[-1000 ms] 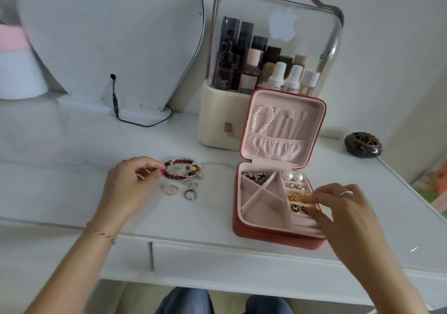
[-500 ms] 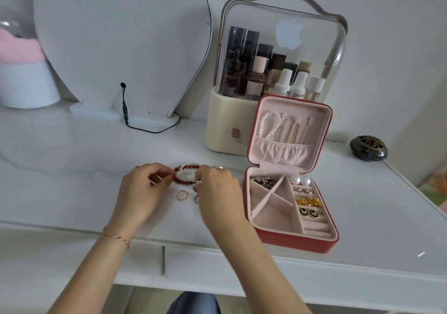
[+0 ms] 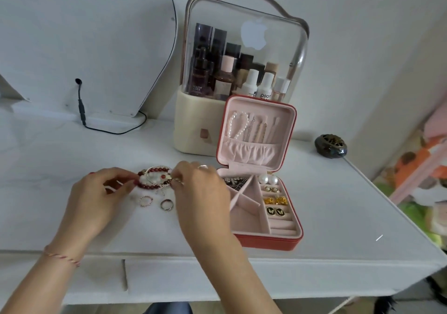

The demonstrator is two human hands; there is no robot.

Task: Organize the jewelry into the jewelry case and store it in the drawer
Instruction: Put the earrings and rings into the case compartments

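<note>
i am pinching the pile of bead bracelets (image 3: 154,177) on the table (image 3: 338,217) with both my left hand (image 3: 96,197) and right hand (image 3: 200,192), two rings (image 3: 157,202) lying just below, the open jewelry case (image 3: 261,192) sitting right of them.

White desk (image 3: 338,205) standing against pale wall (image 3: 362,35). Mirror (image 3: 84,35) leaning far left, black cable (image 3: 82,110) trailing from it. Soft even light falling; colourful clutter (image 3: 423,168) lying far right.

Open tabletop (image 3: 338,192) lies right of the jewelry case (image 3: 261,241); the cosmetics organizer (image 3: 193,130) blocks behind.
</note>
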